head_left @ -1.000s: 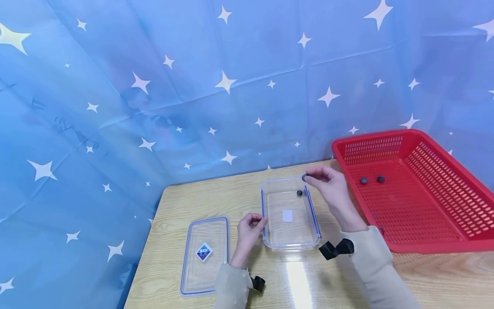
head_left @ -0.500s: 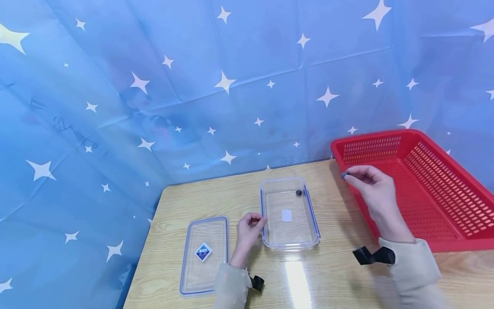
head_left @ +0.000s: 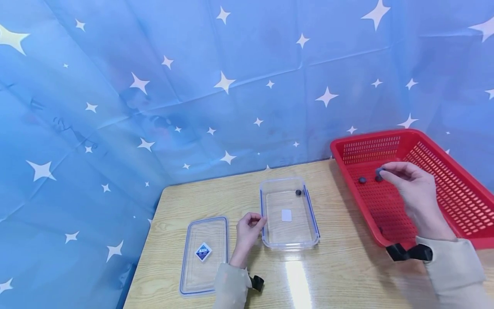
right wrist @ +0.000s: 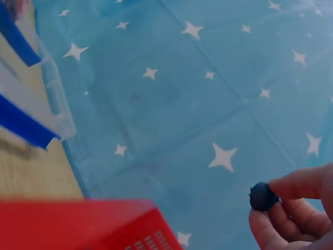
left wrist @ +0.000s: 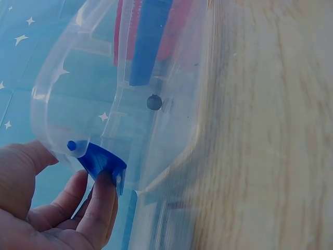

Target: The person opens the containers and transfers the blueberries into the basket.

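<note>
My right hand (head_left: 418, 195) is over the red basket (head_left: 353, 195), pinching a blueberry (right wrist: 263, 197) between thumb and fingertips. Two blueberries lie on the basket floor near it, one (head_left: 362, 180) to the left and one (head_left: 378, 179) partly covered by the held berry. A dark berry also shows low by the basket's near-left corner. On the table, a clear plastic container (head_left: 289, 246) with blue side clips contains a single blueberry (head_left: 298, 192) near its far right corner. My left hand (head_left: 248, 231) grips the container's left side, fingers at a blue clip (left wrist: 104, 161), thumb by the rim.
A clear lid (head_left: 204, 274) with a blue seal and a diamond label lies flat left of my left hand. Behind the wooden table (head_left: 173, 201) hangs a blue star-patterned cloth (head_left: 247, 103). The basket's raised wall stands between container and right hand.
My right hand has moved right, from the container's far right corner to over the basket, with the blueberry still pinched. The left hand and the container stay where they were.
</note>
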A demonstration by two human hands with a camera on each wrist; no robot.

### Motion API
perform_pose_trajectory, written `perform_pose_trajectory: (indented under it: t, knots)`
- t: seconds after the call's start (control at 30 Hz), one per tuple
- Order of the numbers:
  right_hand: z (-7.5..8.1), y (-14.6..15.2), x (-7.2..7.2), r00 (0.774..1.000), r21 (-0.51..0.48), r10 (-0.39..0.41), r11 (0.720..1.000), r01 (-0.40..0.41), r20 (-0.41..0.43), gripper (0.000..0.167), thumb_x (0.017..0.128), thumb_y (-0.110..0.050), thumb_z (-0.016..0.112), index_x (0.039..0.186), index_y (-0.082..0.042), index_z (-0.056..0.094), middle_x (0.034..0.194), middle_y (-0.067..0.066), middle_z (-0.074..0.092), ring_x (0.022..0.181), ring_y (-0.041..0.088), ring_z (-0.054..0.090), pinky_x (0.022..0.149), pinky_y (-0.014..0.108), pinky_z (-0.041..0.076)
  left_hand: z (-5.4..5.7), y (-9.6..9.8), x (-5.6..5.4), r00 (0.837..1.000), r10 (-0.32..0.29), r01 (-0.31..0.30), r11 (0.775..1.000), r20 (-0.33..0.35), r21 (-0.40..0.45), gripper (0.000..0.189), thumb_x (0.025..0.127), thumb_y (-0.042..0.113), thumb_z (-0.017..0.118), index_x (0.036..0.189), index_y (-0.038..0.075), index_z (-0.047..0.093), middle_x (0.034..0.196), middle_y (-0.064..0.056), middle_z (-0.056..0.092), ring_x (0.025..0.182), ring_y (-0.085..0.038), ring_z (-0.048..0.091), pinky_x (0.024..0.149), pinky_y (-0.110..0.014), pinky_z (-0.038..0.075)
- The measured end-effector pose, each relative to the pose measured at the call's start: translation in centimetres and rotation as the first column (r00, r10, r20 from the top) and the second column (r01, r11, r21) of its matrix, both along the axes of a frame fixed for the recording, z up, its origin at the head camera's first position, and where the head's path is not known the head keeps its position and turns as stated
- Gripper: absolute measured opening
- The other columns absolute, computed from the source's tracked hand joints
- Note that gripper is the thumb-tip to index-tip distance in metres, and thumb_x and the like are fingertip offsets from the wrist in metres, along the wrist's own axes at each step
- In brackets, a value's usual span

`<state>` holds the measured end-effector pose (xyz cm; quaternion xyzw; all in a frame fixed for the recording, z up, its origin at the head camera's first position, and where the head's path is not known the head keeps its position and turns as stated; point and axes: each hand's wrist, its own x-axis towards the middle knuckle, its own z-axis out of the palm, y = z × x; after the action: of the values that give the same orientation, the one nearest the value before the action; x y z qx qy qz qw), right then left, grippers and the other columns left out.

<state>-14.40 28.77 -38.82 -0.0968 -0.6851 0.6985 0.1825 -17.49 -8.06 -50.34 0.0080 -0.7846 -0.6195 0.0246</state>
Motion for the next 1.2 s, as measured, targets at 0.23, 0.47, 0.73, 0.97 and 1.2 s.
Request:
perform_pose_trajectory:
  t: [0.23, 0.47, 0.73, 0.97, 1.2]
  knots:
    - [-0.4, 2.1, -0.2, 0.998, -0.079, 0.033, 0.996, -0.037, -0.055, 0.019, 0.083, -0.007, 0.07, 0.101, -0.009, 0.069, 0.085, -0.012, 0.067, 0.079, 0.0, 0.059, 0.069, 0.006, 0.046, 2.6, 0.4, 1.1, 1.0, -0.013, 0.012, 1.0, -0.003, -0.01, 0.012, 0.082, 0.0, 0.067, 0.086, -0.01, 0.061, 0.08, -0.015, 0.062, 0.072, -0.019, 0.055, 0.059, -0.014, 0.044]
    - [-0.4, 4.2, -1.2, 0.991, -0.123, 0.09, 0.987, -0.102, -0.101, 0.017, 0.085, -0.003, 0.066, 0.1, -0.008, 0.07, 0.085, -0.009, 0.068, 0.079, 0.001, 0.06, 0.069, 0.007, 0.045, 4.2, 0.5, 1.8, 1.0, -0.021, 0.021, 1.0, 0.004, -0.015, 0.013, 0.083, 0.001, 0.066, 0.087, -0.011, 0.061, 0.082, -0.017, 0.062, 0.074, -0.021, 0.055, 0.061, -0.014, 0.044]
    - [-0.2, 6.5, -2.6, 0.979, -0.408, 0.161, 0.891, -0.199, -0.126, 0.02, 0.086, 0.006, 0.06, 0.098, -0.005, 0.072, 0.085, 0.001, 0.071, 0.078, 0.009, 0.067, 0.068, 0.017, 0.053, 4.2, 0.4, 1.7, 1.0, -0.011, 0.011, 1.0, 0.02, -0.002, 0.014, 0.083, 0.002, 0.067, 0.087, -0.01, 0.061, 0.082, -0.016, 0.062, 0.073, -0.018, 0.055, 0.06, -0.014, 0.044]
    - [-0.8, 7.9, -3.4, 0.975, -0.42, 0.195, 0.88, -0.22, -0.104, 0.02, 0.087, 0.003, 0.06, 0.099, -0.007, 0.072, 0.087, 0.0, 0.07, 0.08, 0.009, 0.066, 0.067, 0.019, 0.054, 4.1, 0.4, 1.7, 1.0, -0.005, 0.005, 1.0, 0.028, 0.0, 0.013, 0.083, 0.001, 0.067, 0.087, -0.01, 0.061, 0.081, -0.015, 0.062, 0.072, -0.016, 0.054, 0.06, -0.014, 0.044]
    - [-1.9, 8.9, -4.1, 0.961, -0.352, 0.245, 0.895, -0.275, -0.128, 0.022, 0.089, 0.004, 0.056, 0.103, -0.006, 0.071, 0.09, 0.0, 0.07, 0.082, 0.008, 0.066, 0.068, 0.017, 0.053, 4.0, 0.4, 1.7, 1.0, -0.007, 0.007, 1.0, 0.025, 0.005, 0.013, 0.083, 0.001, 0.067, 0.086, -0.01, 0.061, 0.081, -0.014, 0.062, 0.072, -0.017, 0.055, 0.059, -0.014, 0.044]
